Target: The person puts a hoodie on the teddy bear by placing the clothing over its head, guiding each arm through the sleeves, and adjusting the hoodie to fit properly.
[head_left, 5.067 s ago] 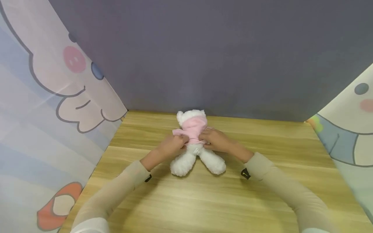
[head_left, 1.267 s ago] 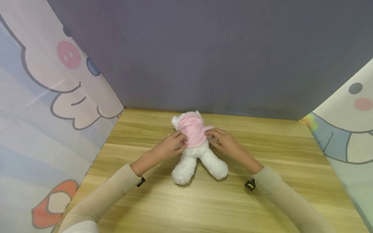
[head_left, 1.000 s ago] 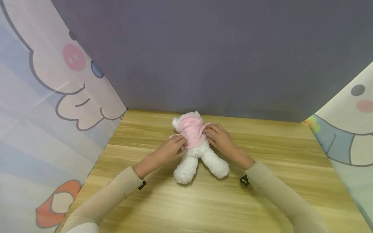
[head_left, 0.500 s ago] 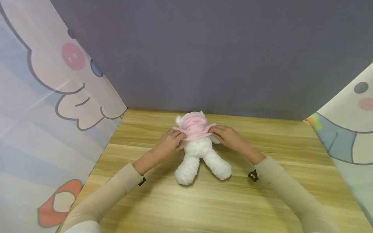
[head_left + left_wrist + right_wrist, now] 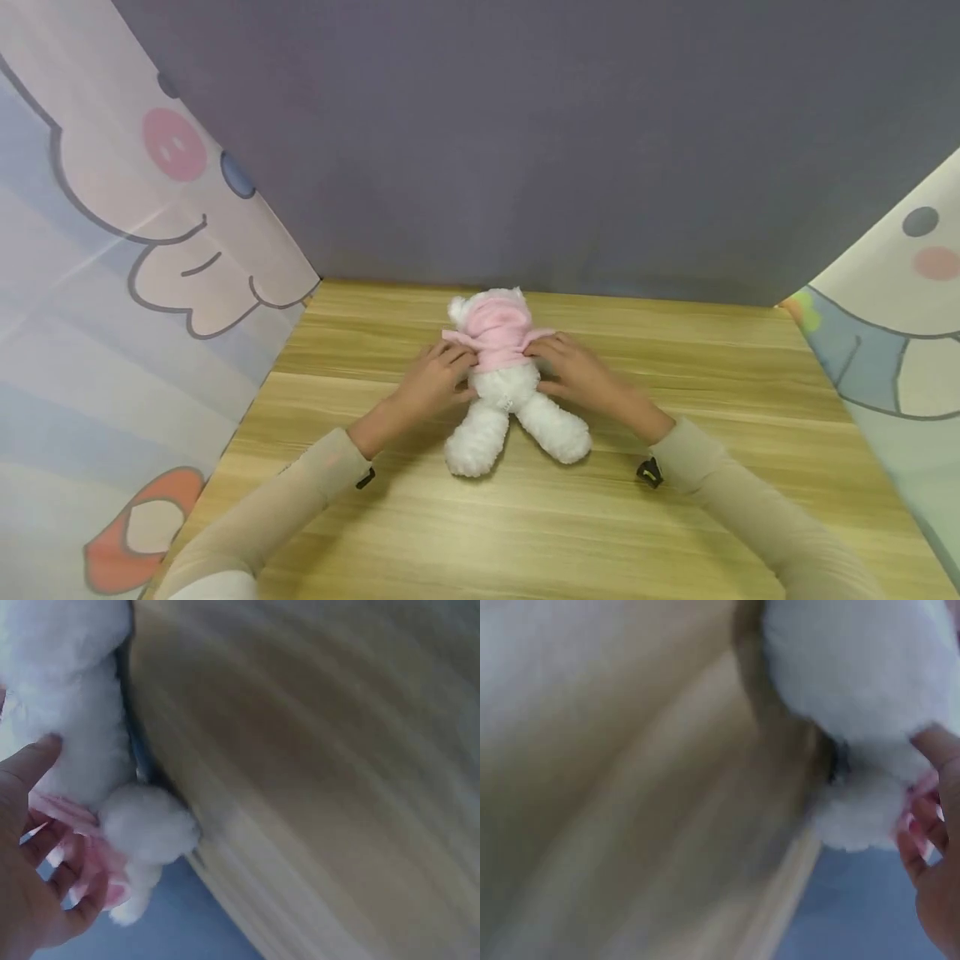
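Note:
A white plush toy (image 5: 506, 386) in a pink garment (image 5: 501, 336) lies on the wooden table, head toward the back wall, legs spread toward me. No face shows on it. At its left side my left hand (image 5: 433, 377) touches the garment with loosely bent fingers; in the left wrist view the thumb lies apart on the white fur (image 5: 79, 727), the fingers by the pink cloth (image 5: 97, 859). On the other side my right hand (image 5: 573, 373) touches the garment likewise. The right wrist view has its thumb against the fur (image 5: 862, 675) and its fingertips at the pink cloth (image 5: 919, 817).
The wooden table (image 5: 480, 533) reaches up to a dark grey wall (image 5: 525, 150) just behind the toy's head. Cartoon-printed sheets stand at the left (image 5: 82, 333) and right (image 5: 900, 350). A small black device (image 5: 649, 472) sits at the right cuff.
Half a second ago both hands held the garment's hem bunched higher up the toy's back. The hem now lies lower, and both hands have come down a little with thumbs apart from the fingers.

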{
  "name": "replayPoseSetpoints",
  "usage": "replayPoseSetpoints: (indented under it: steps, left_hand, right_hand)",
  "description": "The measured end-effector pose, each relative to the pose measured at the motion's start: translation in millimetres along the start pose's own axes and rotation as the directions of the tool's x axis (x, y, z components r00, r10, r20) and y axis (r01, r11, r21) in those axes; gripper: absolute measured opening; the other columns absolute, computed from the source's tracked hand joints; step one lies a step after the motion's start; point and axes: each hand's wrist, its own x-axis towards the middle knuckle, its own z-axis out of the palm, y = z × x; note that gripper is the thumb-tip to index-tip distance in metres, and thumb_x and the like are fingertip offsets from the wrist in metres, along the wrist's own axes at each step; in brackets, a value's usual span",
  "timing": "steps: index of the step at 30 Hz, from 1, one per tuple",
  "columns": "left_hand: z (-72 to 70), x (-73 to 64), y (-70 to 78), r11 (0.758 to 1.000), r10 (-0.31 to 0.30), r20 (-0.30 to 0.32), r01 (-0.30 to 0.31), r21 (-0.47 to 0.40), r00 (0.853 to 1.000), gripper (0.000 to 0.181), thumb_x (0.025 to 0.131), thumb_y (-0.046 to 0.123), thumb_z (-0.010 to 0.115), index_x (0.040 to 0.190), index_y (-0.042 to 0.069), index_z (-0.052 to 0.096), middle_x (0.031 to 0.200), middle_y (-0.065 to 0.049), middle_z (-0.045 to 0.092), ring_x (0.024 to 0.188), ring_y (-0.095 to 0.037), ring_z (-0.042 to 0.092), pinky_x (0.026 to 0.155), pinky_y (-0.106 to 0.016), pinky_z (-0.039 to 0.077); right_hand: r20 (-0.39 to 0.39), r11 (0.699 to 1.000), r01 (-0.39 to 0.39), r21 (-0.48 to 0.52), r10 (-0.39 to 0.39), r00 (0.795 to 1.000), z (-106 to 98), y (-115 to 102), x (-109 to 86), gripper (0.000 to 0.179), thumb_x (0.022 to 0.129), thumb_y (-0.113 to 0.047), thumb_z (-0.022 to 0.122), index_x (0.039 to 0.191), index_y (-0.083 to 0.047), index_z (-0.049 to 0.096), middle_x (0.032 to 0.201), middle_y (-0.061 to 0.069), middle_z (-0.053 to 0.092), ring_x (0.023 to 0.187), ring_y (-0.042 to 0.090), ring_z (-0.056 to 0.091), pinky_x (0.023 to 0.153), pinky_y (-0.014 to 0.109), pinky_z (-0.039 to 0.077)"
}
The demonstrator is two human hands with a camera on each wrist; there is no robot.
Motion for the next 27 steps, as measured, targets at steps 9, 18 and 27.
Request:
replayPoseSetpoints:
  steps: [9, 18, 27]
  left_hand:
    - [7.2, 0.5, 10.1, 0.967, 0.233, -0.17, -0.209, 0.149, 0.958, 0.024, 0.073, 0.031, 0.085, 0.073, 0.019, 0.064, 0.072, 0.007, 0.067, 0.072, -0.017, 0.057, 0.078, -0.038, 0.042]
    - [-0.4, 14.9, 6.4, 0.972, 0.196, -0.303, -0.144, 0.186, 0.932, 0.021, 0.078, 0.026, 0.083, 0.081, 0.015, 0.066, 0.082, 0.003, 0.068, 0.081, -0.023, 0.056, 0.085, -0.048, 0.044]
    - [-6.0, 12.8, 6.2, 0.997, 0.013, -0.067, -0.008, 0.072, 0.998, 0.041, 0.084, 0.041, 0.072, 0.114, 0.014, 0.065, 0.111, -0.002, 0.066, 0.105, -0.028, 0.056, 0.085, -0.054, 0.046]
  right_hand:
    - [-0.148, 0.959, 0.077, -0.273, -0.121, 0.982, 29, -9, -6.8, 0.014, 0.082, -0.008, 0.073, 0.093, -0.014, 0.065, 0.092, -0.002, 0.07, 0.084, 0.021, 0.06, 0.081, 0.042, 0.05]
    - [-0.118, 0.968, 0.021, -0.25, -0.052, 0.992, -3, -7, 3.7, 0.024, 0.084, -0.006, 0.077, 0.104, -0.009, 0.064, 0.099, 0.005, 0.068, 0.09, 0.027, 0.062, 0.078, 0.044, 0.052]
    - [0.037, 1.0, -0.021, -0.006, 0.021, 0.999, -27, -15, 11.5, 0.059, 0.091, -0.028, 0.078, 0.139, -0.002, 0.053, 0.135, 0.014, 0.058, 0.125, 0.034, 0.051, 0.108, 0.051, 0.041]
